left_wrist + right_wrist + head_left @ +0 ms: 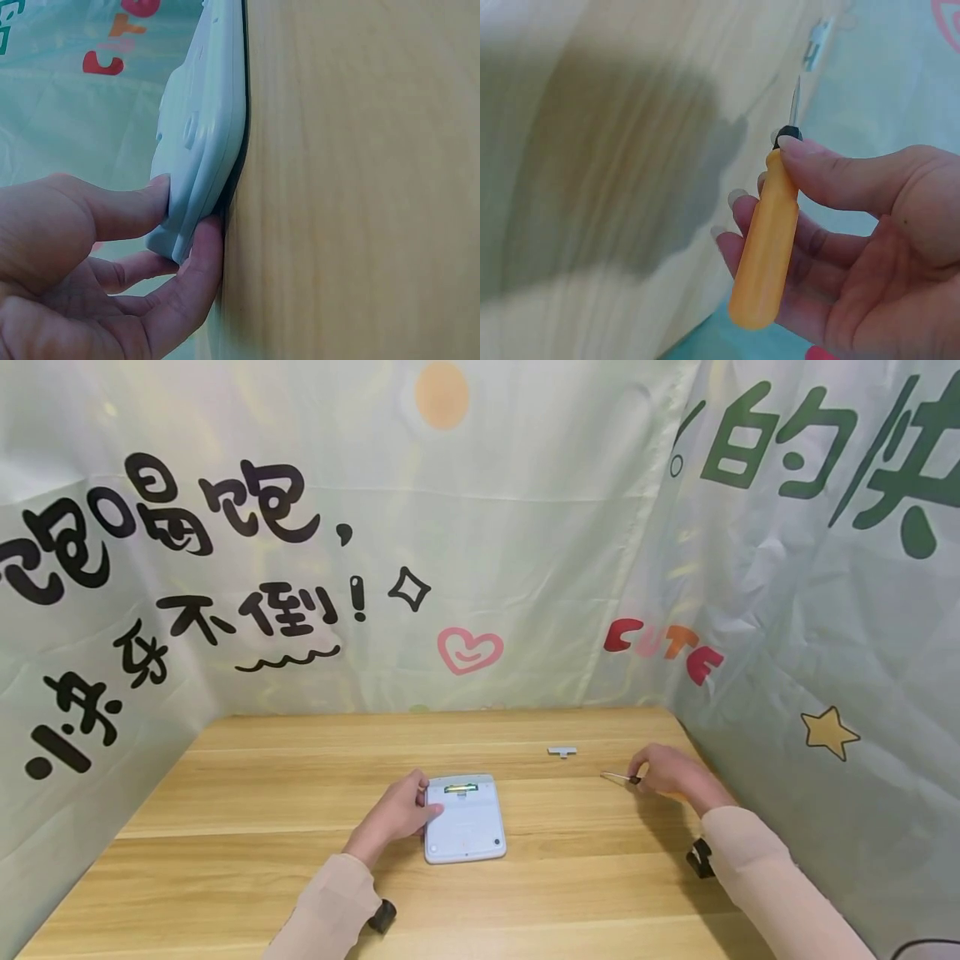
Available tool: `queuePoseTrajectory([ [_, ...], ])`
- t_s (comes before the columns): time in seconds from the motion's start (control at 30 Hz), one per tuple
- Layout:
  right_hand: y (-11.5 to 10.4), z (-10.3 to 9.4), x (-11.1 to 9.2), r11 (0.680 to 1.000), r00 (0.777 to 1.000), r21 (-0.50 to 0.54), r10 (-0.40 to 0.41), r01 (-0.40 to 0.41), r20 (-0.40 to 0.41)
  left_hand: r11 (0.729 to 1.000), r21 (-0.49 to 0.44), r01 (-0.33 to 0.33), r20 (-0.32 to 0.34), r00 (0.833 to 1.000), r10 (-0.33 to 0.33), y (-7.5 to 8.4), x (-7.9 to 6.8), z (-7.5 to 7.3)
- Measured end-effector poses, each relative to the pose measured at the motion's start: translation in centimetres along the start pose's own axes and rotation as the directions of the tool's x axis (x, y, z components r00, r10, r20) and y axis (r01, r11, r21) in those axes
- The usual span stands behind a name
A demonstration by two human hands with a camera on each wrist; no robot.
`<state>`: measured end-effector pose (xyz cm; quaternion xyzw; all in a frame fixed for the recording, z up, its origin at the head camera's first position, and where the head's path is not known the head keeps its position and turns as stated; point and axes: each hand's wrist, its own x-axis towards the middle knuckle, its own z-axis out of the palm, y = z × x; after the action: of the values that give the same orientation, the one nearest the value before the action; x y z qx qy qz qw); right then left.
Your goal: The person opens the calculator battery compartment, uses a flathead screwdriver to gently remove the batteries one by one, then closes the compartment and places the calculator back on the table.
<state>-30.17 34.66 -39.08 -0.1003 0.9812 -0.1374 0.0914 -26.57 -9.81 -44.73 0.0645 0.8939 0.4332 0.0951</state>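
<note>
The right hand [874,259] grips an orange-handled screwdriver [765,240]; a small pale piece [819,36] lies far across the table [645,311].

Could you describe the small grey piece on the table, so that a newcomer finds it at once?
On the wooden table, look toward the far edge. Between the pale device and the screwdriver, farther back than both, lies the small grey piece. Unlike them, it is T-shaped and nobody holds it.

A wood-grained desk [300,793] stands within pale, creased fabric walls [45,652]. Behind the desk, the rear wall [540,560] carries an orange disc [442,395] and a pink heart [470,655]; black lettering [198,602] spreads toward the desk's left. To the desk's right, the side wall [750,635] bears green characters [792,462] and a yellow star [828,733].
</note>
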Motion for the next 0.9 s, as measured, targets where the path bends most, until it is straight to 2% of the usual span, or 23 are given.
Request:
queuePoseTrajectory([
  [0.17,-1.5,-0.3,0.0,0.998,0.998,0.036,-0.058,0.058,0.005,1.000,-0.002,0.000,-0.002,1.000,0.000,0.0,0.0,-0.1],
  [0.37,-2.8,-0.6,0.2,0.991,0.990,0.066,-0.119,0.115,0.075,1.000,-0.003,-0.005,0.001,1.000,0.005,0.0,-0.1,-0.1],
  [0.57,-3.6,-0.7,0.3,0.977,0.973,0.031,-0.215,0.213,0.088,1.000,0.008,-0.013,0.000,1.000,0.013,0.1,-0.1,0.1],
  [0.9,-5.1,-1.1,1.0,0.955,0.955,-0.034,-0.292,0.294,0.057,1.000,0.005,-0.007,0.002,1.000,0.007,0.1,-0.1,0.0],
])
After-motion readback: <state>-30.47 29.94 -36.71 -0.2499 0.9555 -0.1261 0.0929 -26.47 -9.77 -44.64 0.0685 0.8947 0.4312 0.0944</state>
